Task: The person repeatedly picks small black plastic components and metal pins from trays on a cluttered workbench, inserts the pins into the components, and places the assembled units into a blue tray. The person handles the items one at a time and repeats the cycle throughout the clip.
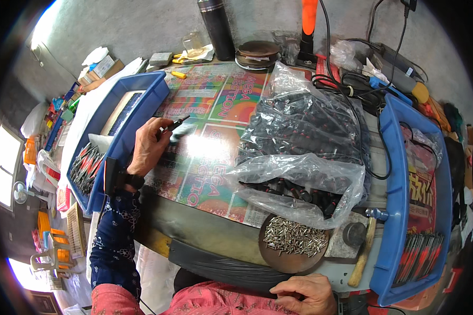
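My left hand [151,143] is raised over the left part of the table, its fingers pinching a slim dark tool-like piece [180,123] with a narrow tip pointing up and right. Beside that hand stands a blue tray [122,137] holding a bundle of thin black-and-red pieces [88,167]. My right hand [307,294] rests low at the table's front edge with its fingers curled in; what they hold, if anything, is hidden. Just above it sits a round brown dish [271,258] heaped with small silvery metal pins [295,236].
An opened clear plastic bag [305,131] full of black parts covers the table's middle. A grey block [341,244] and a hammer [363,251] lie right of the dish. Another blue tray [390,210] stands at the right. A black flask [217,31] stands at the back.
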A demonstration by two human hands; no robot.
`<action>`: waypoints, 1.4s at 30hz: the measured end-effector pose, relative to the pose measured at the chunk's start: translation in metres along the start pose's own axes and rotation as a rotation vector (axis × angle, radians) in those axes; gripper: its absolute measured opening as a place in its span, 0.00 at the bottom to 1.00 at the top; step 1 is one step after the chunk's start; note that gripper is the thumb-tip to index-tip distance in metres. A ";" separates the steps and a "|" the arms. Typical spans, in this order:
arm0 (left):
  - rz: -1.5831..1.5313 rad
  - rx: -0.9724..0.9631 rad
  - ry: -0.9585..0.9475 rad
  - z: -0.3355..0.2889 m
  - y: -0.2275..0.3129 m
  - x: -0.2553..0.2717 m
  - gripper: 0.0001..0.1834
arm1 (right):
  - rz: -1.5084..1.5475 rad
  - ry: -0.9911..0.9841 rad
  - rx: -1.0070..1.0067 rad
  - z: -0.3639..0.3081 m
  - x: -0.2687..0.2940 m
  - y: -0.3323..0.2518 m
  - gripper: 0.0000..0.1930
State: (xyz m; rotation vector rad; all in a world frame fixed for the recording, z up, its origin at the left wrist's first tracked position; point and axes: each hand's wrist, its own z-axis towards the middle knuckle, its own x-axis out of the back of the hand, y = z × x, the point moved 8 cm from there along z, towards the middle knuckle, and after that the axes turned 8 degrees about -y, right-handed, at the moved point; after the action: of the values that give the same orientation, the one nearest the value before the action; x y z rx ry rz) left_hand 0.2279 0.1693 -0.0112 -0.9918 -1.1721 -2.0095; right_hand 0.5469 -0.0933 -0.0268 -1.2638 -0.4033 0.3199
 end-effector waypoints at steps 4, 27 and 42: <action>0.076 0.024 -0.005 -0.006 0.006 0.015 0.13 | -0.019 0.004 0.020 -0.001 0.000 0.000 0.09; 0.605 0.164 0.015 -0.113 -0.038 0.388 0.10 | 0.110 0.034 -0.263 -0.014 -0.002 0.023 0.07; 0.169 -0.136 0.244 0.077 -0.066 0.132 0.11 | 0.004 0.048 -0.064 -0.003 -0.001 0.006 0.08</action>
State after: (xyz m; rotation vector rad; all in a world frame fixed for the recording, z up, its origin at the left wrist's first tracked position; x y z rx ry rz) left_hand 0.1284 0.2499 0.0951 -0.8502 -0.8053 -2.0274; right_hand 0.5475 -0.0944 -0.0331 -1.3330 -0.3723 0.2814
